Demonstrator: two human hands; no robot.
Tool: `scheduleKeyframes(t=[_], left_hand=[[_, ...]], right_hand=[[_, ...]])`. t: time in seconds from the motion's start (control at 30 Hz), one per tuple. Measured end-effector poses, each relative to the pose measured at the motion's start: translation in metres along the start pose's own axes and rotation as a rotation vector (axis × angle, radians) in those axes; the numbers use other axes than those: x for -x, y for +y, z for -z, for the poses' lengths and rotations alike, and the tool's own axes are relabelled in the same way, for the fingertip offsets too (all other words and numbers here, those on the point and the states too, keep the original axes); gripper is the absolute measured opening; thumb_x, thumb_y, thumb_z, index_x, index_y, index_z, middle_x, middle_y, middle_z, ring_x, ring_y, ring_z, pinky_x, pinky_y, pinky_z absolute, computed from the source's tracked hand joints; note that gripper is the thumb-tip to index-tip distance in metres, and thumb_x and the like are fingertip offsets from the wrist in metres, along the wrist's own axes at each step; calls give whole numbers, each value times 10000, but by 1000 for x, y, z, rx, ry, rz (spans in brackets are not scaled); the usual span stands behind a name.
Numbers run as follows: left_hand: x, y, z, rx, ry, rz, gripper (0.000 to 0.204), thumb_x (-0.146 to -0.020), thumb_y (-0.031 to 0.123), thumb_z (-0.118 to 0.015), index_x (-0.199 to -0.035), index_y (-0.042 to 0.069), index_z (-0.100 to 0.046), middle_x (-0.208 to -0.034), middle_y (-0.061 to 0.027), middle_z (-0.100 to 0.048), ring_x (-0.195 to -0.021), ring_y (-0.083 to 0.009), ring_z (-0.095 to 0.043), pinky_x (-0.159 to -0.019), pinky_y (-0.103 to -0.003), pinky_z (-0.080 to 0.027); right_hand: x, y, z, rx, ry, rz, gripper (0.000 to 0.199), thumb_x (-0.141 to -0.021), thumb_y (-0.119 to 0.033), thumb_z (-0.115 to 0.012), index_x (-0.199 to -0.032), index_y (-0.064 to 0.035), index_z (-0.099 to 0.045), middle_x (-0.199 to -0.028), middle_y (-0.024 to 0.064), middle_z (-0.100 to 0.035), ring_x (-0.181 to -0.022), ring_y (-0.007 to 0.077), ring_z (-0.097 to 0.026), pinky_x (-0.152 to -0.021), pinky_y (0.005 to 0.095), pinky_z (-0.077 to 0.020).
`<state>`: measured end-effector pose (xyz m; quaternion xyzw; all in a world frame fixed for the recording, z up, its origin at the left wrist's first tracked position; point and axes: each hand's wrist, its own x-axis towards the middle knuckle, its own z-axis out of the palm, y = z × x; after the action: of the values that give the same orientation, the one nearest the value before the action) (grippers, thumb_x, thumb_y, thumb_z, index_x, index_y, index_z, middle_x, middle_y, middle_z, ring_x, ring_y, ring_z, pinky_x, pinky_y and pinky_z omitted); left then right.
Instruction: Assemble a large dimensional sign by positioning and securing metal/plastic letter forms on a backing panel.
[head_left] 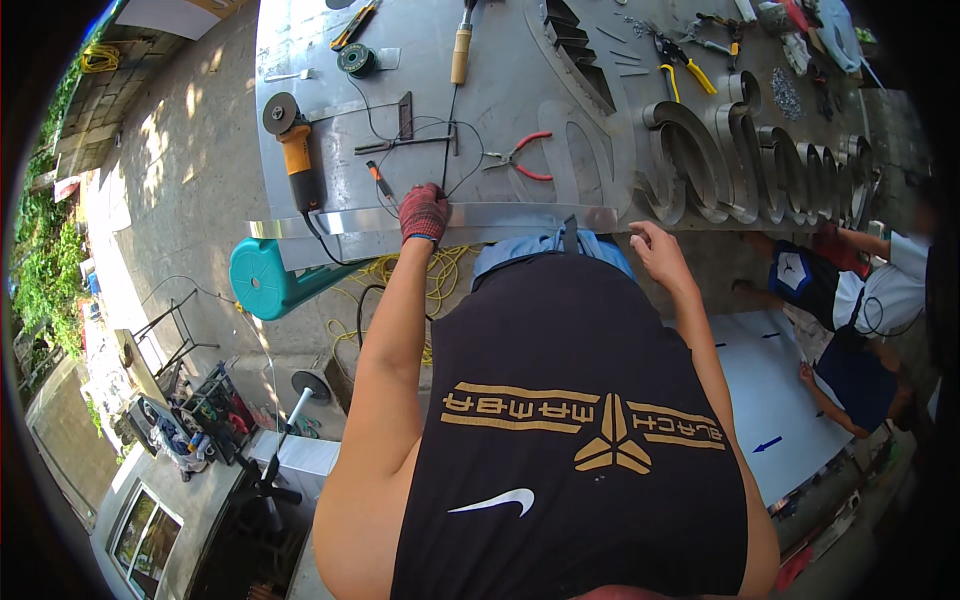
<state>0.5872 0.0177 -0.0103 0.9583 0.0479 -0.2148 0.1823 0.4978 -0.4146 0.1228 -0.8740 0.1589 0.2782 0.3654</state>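
A long, shiny metal strip (340, 221) lies along the near edge of the metal-topped table (330, 180). My left hand (425, 212), in a red knit glove, is closed over the strip around its middle. Just off the strip's right end is my bare right hand (660, 252), its fingers loosely curved and apart with nothing visible in them. A small orange-and-black cutter (380, 180) lies beside the gloved hand. Behind it are a steel square (405, 115), a loop of thin dark wire and red-handled pliers (520, 160). Curved metal lettering (690, 165) stands to the right.
An orange angle grinder (296, 155) lies at the table's left, with a teal stool (265, 280) below. Yellow-handled snips (685, 70), a wooden-handled tool (461, 52) and a wire spool (356, 61) lie farther back. Yellow cord (440, 285) tangles underneath. Other people work at the right near a white sheet (770, 390).
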Motion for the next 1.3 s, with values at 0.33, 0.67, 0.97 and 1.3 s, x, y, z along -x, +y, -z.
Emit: scheduleKeyframes(t=[0.33,0.67,0.97,1.3], left_hand=[[19,37,67,474,22,-176,179,-913,194,-678,-1032,63,-649,-945,-157,-711,-927,-331,-683,-836,-412,-524],[37,82,74,1129,-190,-118,407,-994,101,-568,-1385,38,-478,-958,-95,-680,-784,-117,-620,-788,-296,-536],[36,164,153,1970,-204,-125,340,-992,73,-582,-1327,45,-525,-1071,-115,-675,-949,-255,-686,-912,-404,-570],[-11,104,158,1756,232,-84,387,-996,89,-586,-1373,66,-501,-1201,-137,-638,-1041,-248,-659,-983,-344,-548]], right_hand=[[-1,-68,-2,-115,51,213,298,-938,-150,-605,-1206,-27,-645,-915,171,-706,-796,274,-668,-763,374,-520],[10,-115,2,-123,38,240,288,-942,-143,-601,-1202,-28,-641,-905,143,-697,-780,237,-647,-758,366,-516],[-20,-182,-29,-100,-11,709,416,-901,-206,-692,-1291,-105,-588,-1272,114,-563,-1237,312,-512,-1047,408,-419],[-6,-158,8,-358,-185,427,230,-960,-217,-570,-975,-26,-696,-740,86,-709,-712,196,-699,-694,340,-518]])
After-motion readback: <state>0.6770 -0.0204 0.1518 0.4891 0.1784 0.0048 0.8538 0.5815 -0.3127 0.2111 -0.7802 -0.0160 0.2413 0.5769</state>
